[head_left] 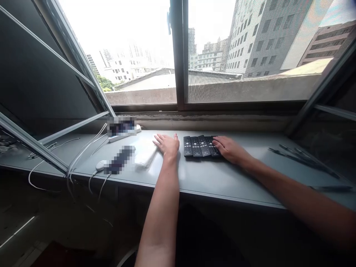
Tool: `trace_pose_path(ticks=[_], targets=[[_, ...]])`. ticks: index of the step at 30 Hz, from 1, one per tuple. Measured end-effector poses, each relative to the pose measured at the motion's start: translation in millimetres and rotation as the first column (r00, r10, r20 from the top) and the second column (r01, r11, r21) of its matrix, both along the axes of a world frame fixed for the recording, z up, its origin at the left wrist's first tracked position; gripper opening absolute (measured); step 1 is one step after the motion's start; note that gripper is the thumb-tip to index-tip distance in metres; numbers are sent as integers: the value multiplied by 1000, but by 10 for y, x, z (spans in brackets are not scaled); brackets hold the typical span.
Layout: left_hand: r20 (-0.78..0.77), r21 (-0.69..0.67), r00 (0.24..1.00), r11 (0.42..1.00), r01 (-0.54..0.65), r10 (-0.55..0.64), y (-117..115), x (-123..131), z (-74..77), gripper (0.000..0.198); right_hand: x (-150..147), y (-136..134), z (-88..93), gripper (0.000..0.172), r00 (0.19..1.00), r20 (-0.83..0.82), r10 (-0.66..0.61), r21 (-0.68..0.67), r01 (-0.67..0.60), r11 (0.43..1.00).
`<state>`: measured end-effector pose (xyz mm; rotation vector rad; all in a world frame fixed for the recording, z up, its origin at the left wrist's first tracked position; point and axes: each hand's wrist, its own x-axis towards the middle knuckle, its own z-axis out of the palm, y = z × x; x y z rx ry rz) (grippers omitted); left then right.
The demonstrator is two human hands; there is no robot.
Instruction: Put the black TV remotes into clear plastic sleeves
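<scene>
Several black remote controls (198,146) lie side by side on a grey ledge (211,178) under a window. My right hand (229,149) rests on the rightmost remote, fingers spread flat over it. My left hand (167,145) lies flat and open on the ledge just left of the row, its fingers pointing left, apart from the remotes. It is next to a white flat object (145,155).
A white power strip (122,135) with white cables (83,150) sits at the back left, with a blurred dark item (119,160) in front. Dark thin rods (300,156) lie at the right. A tilted open window frame (50,148) crosses the left side.
</scene>
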<state>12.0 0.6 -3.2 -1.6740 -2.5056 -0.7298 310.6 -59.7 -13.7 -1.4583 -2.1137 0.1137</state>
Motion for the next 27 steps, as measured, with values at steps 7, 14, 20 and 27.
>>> trace_pose_path(ticks=[7,14,20,27], targets=[[30,-31,999,999,-19,20,8,-15,11,84,3,5,-5,73,1000,11,1,-2,-1,1000],[4,197,994,974,110,-113,-132,29,210,83,-18,-19,29,68,1000,-30,-2,33,3,999],[33,427,902,822,377,-431,-296,171,433,83,-93,-95,106,58,991,-99,86,150,-70,986],[621,695,182,643,322,-762,-122,349,335,97,-190,-198,163,56,981,-138,134,195,-106,975]])
